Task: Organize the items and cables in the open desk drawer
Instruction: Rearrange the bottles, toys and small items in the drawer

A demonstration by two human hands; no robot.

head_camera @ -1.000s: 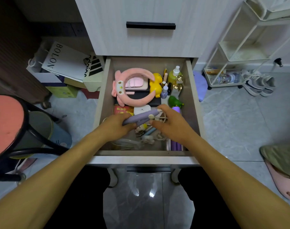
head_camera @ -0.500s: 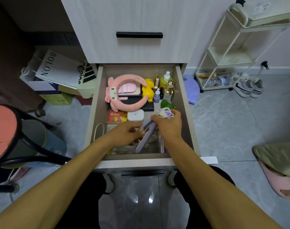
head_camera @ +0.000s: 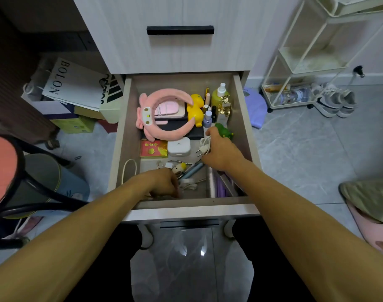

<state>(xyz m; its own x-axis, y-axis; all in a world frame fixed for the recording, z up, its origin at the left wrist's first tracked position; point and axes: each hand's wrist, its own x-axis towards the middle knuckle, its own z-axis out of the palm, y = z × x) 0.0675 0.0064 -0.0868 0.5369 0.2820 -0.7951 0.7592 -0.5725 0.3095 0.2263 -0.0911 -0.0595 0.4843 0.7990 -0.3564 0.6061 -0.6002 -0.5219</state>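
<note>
The open drawer (head_camera: 186, 203) holds a pink plush headband (head_camera: 164, 131), a yellow duck (head_camera: 196, 110), a white case (head_camera: 178, 146), a red envelope (head_camera: 153, 148) and small bottles (head_camera: 220, 94). My right hand (head_camera: 222, 150) grips a coiled white cable with a plug (head_camera: 204, 147) at the drawer's middle right, beside a green toy (head_camera: 225, 131). My left hand (head_camera: 162, 183) reaches down into the front left of the drawer, its fingertips hidden. A purple device (head_camera: 221, 186) lies along the front right. A blue pen (head_camera: 192, 172) and loose cables lie between my hands.
A white cord loop (head_camera: 129, 171) lies at the drawer's left wall. A closed drawer with a black handle (head_camera: 180, 30) is above. Paper bags and boxes (head_camera: 73, 88) stand on the floor to the left, a stool (head_camera: 5, 168) nearer, and a white rack (head_camera: 299, 68) with shoes to the right.
The purple device has left my hands and now lies at the front right. My right hand keeps the white cable near the green toy. My left hand dropped to the drawer's front left.
</note>
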